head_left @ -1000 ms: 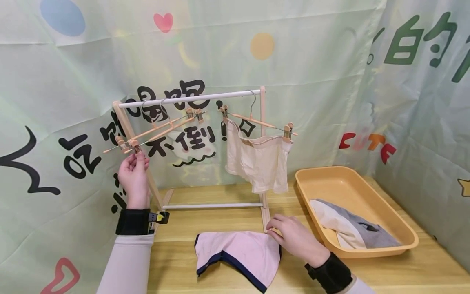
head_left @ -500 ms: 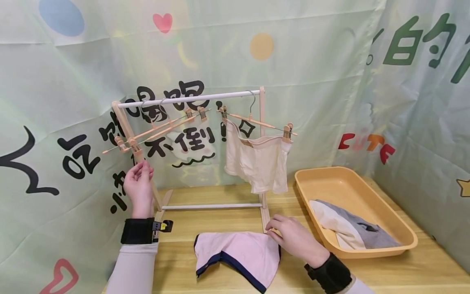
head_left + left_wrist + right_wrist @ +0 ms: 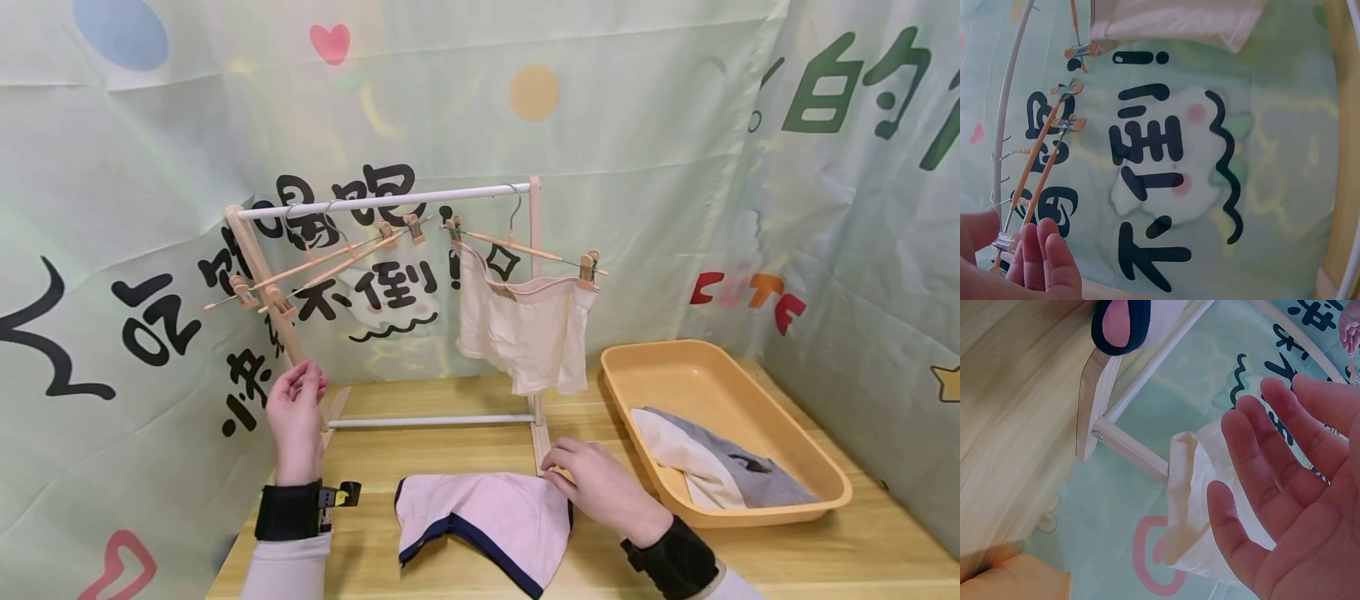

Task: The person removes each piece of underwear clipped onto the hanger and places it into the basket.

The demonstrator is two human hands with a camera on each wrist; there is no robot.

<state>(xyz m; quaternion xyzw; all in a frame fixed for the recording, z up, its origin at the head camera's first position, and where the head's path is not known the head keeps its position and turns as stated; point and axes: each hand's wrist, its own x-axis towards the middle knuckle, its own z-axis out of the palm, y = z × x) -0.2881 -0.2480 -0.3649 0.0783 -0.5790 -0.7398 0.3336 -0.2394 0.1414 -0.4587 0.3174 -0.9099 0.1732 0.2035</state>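
My left hand (image 3: 295, 408) holds nothing, its fingers loosely bent, just below two bare clip hangers (image 3: 330, 265) on the left of a small clothes rack (image 3: 390, 201). In the left wrist view the thumb and fingers (image 3: 1054, 256) stand apart in front of a hanger clip (image 3: 1005, 241). The right hand (image 3: 600, 483) hovers relaxed by the right edge of pink underpants (image 3: 487, 517) with navy trim on the table. In the right wrist view its fingers (image 3: 1260, 450) are spread and touch nothing. Cream shorts (image 3: 525, 333) hang from a third clip hanger (image 3: 517, 243) on the right.
An orange-yellow tray (image 3: 690, 358) stands on the table at the right, with a grey and cream garment (image 3: 727, 462) in its near part. A wooden upright (image 3: 538, 233) of the rack is close behind the right hand. Printed curtains (image 3: 637, 150) surround the table.
My left hand has let go of the clip on the front left hanger and moved down and slightly right. The right hand and the pink underpants have stayed in place.
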